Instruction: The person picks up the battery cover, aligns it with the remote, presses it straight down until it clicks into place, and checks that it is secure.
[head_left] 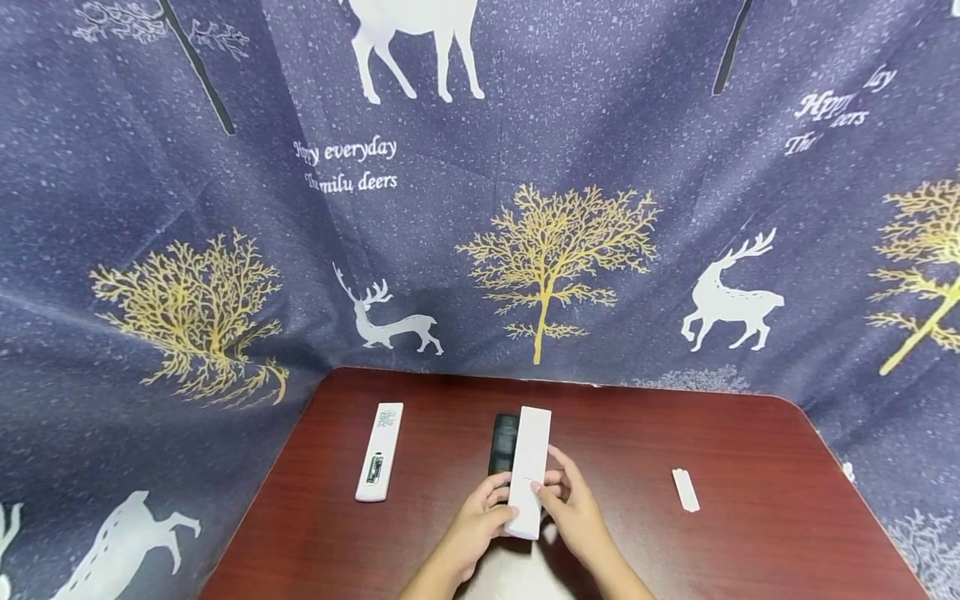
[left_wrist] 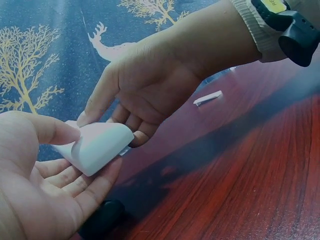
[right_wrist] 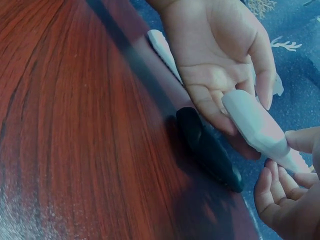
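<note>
A long white remote control is held up between both hands, its plain side facing upward. My left hand grips its lower left side, with the thumb on top and the fingers beneath. On the other side my right hand pinches it, thumb pressed on the upper face near a short seam line. In the right wrist view the white remote's rounded end projects past the left hand. A black remote control lies on the table just behind, partly hidden by the white one.
At the left of the reddish-brown table lies another white remote control with its battery compartment uncovered. A small white battery cover rests on the right side. A dark blue cloth printed with deer and trees hangs behind the table.
</note>
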